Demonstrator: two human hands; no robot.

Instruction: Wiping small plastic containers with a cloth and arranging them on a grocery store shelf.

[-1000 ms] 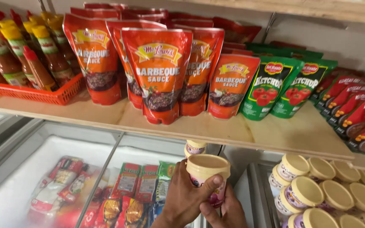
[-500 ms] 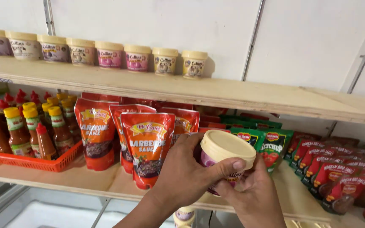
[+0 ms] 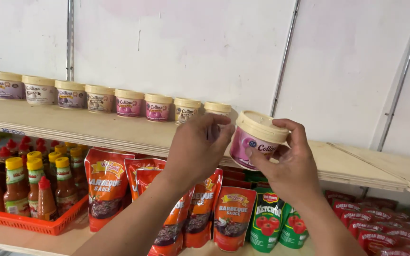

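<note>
A pink-labelled tub (image 3: 257,139) with a cream lid is grasped by the right hand (image 3: 288,163), tilted, lid up-right, above the wooden shelf (image 3: 119,133). Left hand (image 3: 198,147) fingers are curled beside it. Matching tubs (image 3: 100,98) are lined along the shelf; red pouches (image 3: 106,189) are stood below.

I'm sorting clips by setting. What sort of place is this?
Most likely a small grocery shop: wooden shelves carry a row of lidded tubs, sauce pouches and bottles in an orange tray.

a white panelled wall (image 3: 205,42) is crossed by metal rails (image 3: 284,57), and two plywood shelves (image 3: 96,130) are fixed to it, evenly lit.
</note>
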